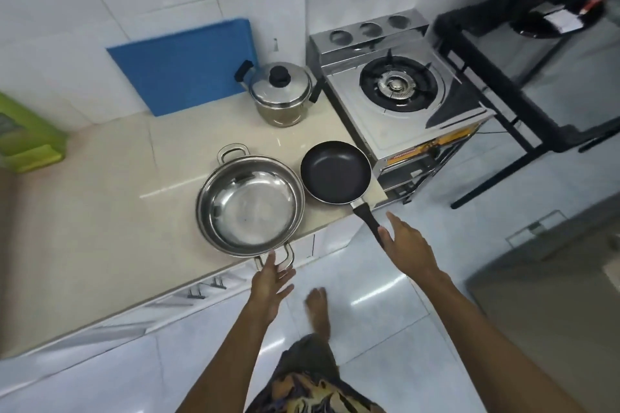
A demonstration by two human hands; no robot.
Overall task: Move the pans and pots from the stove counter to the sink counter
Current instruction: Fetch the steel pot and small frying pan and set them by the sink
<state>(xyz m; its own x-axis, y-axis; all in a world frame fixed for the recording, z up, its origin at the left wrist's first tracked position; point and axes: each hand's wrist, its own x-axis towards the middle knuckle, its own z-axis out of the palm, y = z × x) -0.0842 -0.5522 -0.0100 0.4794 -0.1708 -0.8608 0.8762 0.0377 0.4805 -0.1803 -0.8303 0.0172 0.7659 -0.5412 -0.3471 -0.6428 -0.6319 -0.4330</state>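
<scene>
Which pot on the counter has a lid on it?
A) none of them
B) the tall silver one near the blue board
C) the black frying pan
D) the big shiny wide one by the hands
B: the tall silver pot beside the blue board wears a lid with a black knob, while the wide steel pot and the frying pan sit open.

Head view: a single wide-angle camera, looking steeply down.
We look from above and in front onto the counter [100, 211], the stove [399, 100] beside it and the floor [369, 295] below, with straight lines bowing toward the edges.
</scene>
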